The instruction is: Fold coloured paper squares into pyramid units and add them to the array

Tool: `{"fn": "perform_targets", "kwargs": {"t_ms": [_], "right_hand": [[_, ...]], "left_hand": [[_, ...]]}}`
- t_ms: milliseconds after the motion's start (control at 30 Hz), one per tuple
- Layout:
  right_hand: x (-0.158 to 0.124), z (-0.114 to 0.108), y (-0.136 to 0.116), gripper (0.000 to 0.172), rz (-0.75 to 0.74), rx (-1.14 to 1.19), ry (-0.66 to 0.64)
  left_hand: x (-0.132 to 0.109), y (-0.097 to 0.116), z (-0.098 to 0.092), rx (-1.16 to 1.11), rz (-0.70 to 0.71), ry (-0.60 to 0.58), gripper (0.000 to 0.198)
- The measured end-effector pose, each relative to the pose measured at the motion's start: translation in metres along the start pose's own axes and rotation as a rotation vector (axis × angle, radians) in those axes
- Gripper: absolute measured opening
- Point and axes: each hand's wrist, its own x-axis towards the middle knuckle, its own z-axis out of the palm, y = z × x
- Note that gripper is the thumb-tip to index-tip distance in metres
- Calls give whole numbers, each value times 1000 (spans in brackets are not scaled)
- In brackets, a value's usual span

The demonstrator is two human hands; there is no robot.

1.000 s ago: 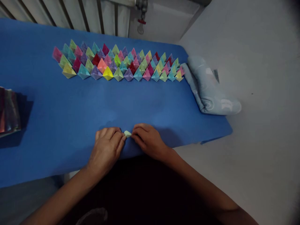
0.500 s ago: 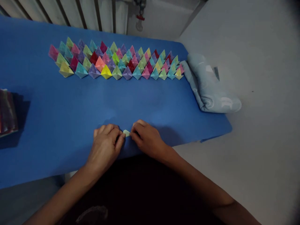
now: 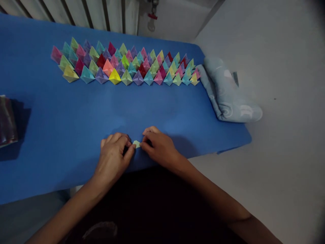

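Note:
A small piece of pale green folded paper (image 3: 136, 144) is pinched between my two hands, low over the front part of the blue surface. My left hand (image 3: 114, 151) has its thumb and fingers closed on the left end of the paper. At the right end, the thumb and fingertips of my right hand (image 3: 158, 146) are closed on it. Only the middle of the paper shows; its ends are hidden by my fingers. Beyond my hands, several rows of colourful folded paper boats (image 3: 127, 78) stand close together.
The blue surface (image 3: 83, 112) stretches beneath everything. A folded grey-blue blanket (image 3: 231, 98) lies at its right end by the wall. A shiny dark package (image 3: 7, 122) sits at the left edge. Behind are a radiator (image 3: 114, 15) and a red valve handle (image 3: 152, 16).
The fingers of my right hand have shifted slightly up and lifted a little, while the thumb stays at the paper. My left hand has barely moved. The view has shifted slightly.

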Motion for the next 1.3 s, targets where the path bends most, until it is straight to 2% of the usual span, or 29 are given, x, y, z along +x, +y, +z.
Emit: {"fn": "perform_targets", "kwargs": {"t_ms": [133,200,367,467,533,667,767,833,967,1067,1300], "right_hand": [[2,0,2,12,7,25,1],[3,0,3,14,-1,38,2],[3,-1,4,17,-50,64,19],[4,-2,4,17,-71,70,34],[6,-3,4,16,-74,72,15],[12,-7,8,13,-74,93,-70],[13,-9,9,11,-70,90,-86],[11,-10,5,12,-56,75,-72],[2,-4,-12,13,-59,154,39],[0,2,-22,12,-81,274,6],[10,2,-21,11,-34,250,-53]], "left_hand": [[0,-1,0,-13,11,16,14],[-2,-1,2,10,61,38,14],[-12,-6,2,167,361,162,20],[-18,-10,-2,266,509,121,29],[-21,-13,-4,285,549,100,35],[-25,-16,-4,291,542,95,38],[-27,-16,-2,329,527,102,40],[-29,-14,-1,337,520,101,43],[-31,-12,2,329,518,118,43],[-32,-13,4,293,497,125,43],[-38,-25,1,177,489,142,37]]}}
